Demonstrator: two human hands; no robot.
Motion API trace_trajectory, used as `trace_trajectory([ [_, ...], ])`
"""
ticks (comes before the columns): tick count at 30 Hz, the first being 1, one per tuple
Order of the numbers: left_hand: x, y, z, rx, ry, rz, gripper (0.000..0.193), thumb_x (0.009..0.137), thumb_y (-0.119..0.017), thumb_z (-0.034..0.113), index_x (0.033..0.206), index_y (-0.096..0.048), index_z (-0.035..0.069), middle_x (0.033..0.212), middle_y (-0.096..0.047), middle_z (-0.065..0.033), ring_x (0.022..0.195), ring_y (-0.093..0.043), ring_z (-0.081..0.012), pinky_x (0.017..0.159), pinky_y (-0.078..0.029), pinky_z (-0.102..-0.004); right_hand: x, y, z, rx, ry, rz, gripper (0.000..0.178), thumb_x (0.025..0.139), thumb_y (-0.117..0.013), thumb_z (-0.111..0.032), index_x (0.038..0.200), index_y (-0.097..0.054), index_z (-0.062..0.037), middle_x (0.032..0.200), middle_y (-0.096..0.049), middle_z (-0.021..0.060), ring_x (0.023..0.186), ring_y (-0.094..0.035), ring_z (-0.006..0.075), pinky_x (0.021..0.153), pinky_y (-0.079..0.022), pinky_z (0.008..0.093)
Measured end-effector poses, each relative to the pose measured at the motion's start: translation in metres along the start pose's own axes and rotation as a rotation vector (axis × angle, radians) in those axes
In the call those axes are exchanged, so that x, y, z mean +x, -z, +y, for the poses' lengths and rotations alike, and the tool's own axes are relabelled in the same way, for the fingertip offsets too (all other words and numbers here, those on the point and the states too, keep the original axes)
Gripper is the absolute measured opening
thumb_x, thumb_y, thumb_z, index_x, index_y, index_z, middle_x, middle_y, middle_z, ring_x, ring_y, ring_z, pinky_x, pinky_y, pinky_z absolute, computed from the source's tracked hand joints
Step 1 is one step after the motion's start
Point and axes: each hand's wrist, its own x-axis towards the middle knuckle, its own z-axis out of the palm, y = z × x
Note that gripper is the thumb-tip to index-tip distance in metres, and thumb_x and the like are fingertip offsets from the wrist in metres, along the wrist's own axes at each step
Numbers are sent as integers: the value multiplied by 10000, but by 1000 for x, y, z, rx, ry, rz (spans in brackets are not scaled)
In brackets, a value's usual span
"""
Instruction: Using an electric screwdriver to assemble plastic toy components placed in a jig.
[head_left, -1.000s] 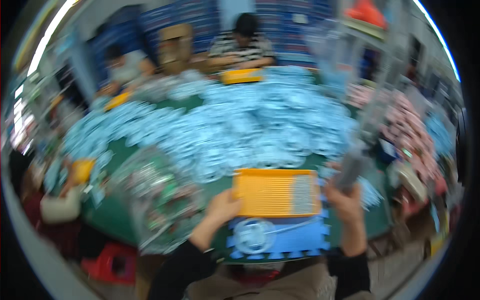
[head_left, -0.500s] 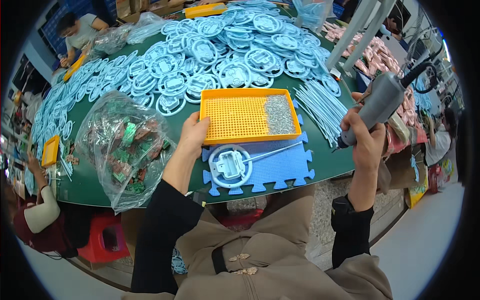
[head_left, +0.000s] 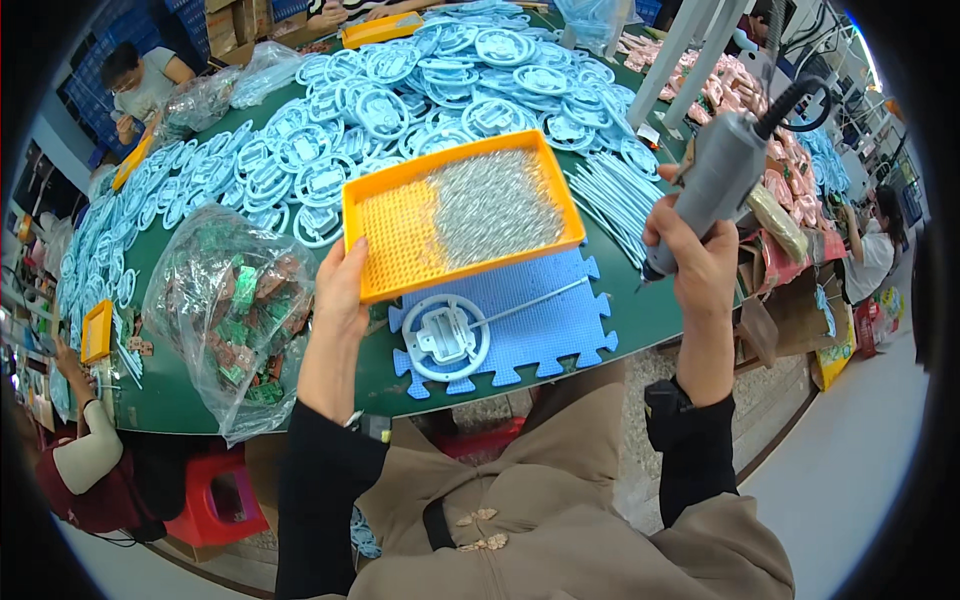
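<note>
My left hand (head_left: 340, 290) grips the near left corner of a yellow perforated tray (head_left: 393, 232), which is tilted above the table. Small silvery screws (head_left: 495, 208) spread over its middle and right part. In my right hand (head_left: 700, 268) is a grey electric screwdriver (head_left: 718, 172), its cable rising from the top and its tip pointing down to the left. Below the tray, a light-blue round plastic casing (head_left: 445, 340) with a long thin stick (head_left: 535, 302) lies on a blue foam mat (head_left: 540, 330). The tray hides part of the mat's far side.
A large heap of light-blue ring casings (head_left: 385, 110) covers the far table. Loose blue sticks (head_left: 612, 205) lie at right; a clear bag of circuit boards (head_left: 235, 320) sits at left. Metal posts (head_left: 665, 70) and pink pieces (head_left: 700, 75) stand beyond. Other people work at the left and right.
The tray has tilted and come nearer and left with my left hand. Its screws have spread leftward from the right end. My right hand with the screwdriver has shifted slightly left.
</note>
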Motion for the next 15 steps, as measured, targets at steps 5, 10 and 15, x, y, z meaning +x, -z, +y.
trace_trajectory([
  [5, -8, 0, 4, 82, 55, -33, 336, 990, -526, 169, 1273, -522, -11, 1089, -651, -93, 934, -653, -187, 783, -559, -335, 6, 6, 2, -12, -27, 32, 389, 825, -707, -74, 1174, -589, 51, 802, -629, 24, 677, -588, 87, 632, -453, 221],
  [10, -16, 15, 5, 2, 82, 17, 301, 987, -533, 178, 1227, -537, -6, 1084, -659, -92, 839, -673, -185, 627, -580, -361, 14, 12, 12, -20, -11, 20, 379, 824, -720, -66, 1168, -600, 40, 867, -642, 38, 688, -589, 86, 634, -462, 228],
  [15, -2, -5, 9, 67, -10, -39, 307, 993, -526, 195, 1229, -528, -1, 1064, -656, -90, 818, -670, -184, 600, -580, -366, 20, -2, -2, 22, -24, 34, 396, 812, -730, -73, 1168, -603, 45, 793, -638, 13, 679, -588, 83, 625, -449, 216],
])
